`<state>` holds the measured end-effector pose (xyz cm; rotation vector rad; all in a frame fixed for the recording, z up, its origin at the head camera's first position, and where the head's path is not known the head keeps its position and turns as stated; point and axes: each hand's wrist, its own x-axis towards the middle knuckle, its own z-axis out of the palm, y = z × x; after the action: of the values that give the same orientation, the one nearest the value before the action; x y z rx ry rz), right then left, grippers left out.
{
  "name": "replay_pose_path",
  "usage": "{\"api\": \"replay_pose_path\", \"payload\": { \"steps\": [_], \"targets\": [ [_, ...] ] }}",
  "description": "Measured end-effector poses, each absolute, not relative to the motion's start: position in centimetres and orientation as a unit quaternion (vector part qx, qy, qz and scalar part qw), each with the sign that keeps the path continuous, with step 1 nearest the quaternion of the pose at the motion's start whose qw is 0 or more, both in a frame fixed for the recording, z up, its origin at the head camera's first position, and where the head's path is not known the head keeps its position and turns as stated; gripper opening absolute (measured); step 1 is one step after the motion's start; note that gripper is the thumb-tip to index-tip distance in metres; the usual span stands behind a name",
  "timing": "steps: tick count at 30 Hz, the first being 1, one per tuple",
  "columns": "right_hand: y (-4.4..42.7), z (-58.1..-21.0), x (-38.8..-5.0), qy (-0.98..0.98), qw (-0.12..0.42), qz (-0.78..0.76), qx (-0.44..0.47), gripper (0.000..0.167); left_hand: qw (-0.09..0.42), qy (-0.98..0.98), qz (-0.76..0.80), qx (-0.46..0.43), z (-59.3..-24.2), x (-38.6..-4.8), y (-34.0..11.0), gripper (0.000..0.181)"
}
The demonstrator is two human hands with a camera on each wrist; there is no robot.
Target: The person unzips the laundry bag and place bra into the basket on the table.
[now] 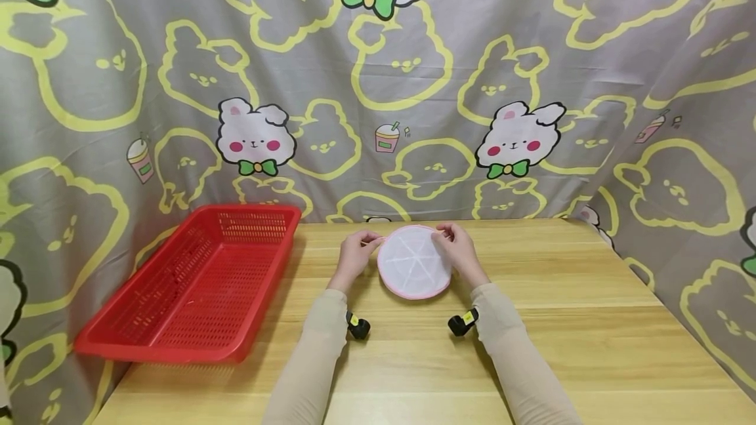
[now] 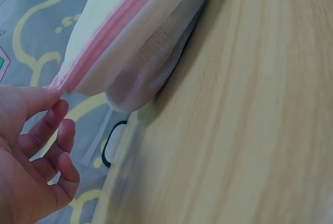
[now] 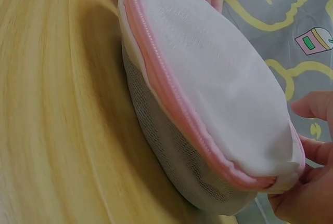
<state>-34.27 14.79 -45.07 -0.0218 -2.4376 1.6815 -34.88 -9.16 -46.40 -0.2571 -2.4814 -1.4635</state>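
A round white mesh laundry bag (image 1: 413,266) with a pink zipper rim stands on the wooden table between both hands. Its smooth white face points up; the grey mesh side (image 3: 166,135) bulges beneath the zipper (image 3: 156,52) in the right wrist view. With thumb and index finger, my left hand (image 1: 354,258) pinches the rim at the bag's left, the other fingers loosely curled, as the left wrist view shows. My right hand (image 1: 459,256) grips the rim at the upper right, by a small fabric end of the zipper. What lies inside the bag is hidden.
A red plastic basket (image 1: 227,340) with slotted walls stands at the left of the table (image 1: 531,346). A grey curtain (image 1: 331,71) with cartoon rabbits hangs behind and along both sides. Each wrist carries a small black camera (image 1: 358,326).
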Motion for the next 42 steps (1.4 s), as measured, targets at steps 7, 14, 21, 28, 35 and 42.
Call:
{"api": "replay_pose_path", "payload": {
  "steps": [7,14,21,28,35,42],
  "targets": [
    [14.67,-45.19,-34.2,-0.83,0.089,0.551,0.003,0.035,0.127,-0.851,-0.502,-0.089,-46.49,-34.93,-8.99,0.015],
    [14.51,-45.41,-34.17,-0.836,0.065,0.545,0.006,0.037,0.124,-0.851,-0.503,-0.089,-46.6,-34.84,-8.97,0.013],
    [14.4,-45.65,-34.16,-0.842,0.071,0.535,0.009,0.033,0.125,-0.849,-0.506,-0.092,-46.64,-34.78,-8.93,0.014],
    [14.42,-45.94,-34.36,-0.839,0.079,0.538,0.004,0.03,0.122,-0.848,-0.507,-0.09,-46.71,-34.92,-9.06,0.016],
    [14.42,-45.88,-34.37,-0.836,0.08,0.543,-0.005,0.029,0.123,-0.849,-0.504,-0.098,-46.4,-34.74,-9.21,0.018],
    [14.51,-45.95,-34.2,-0.827,0.095,0.554,0.0,0.027,0.127,-0.851,-0.498,-0.107,-46.2,-34.43,-9.38,0.016]
  ]
}}
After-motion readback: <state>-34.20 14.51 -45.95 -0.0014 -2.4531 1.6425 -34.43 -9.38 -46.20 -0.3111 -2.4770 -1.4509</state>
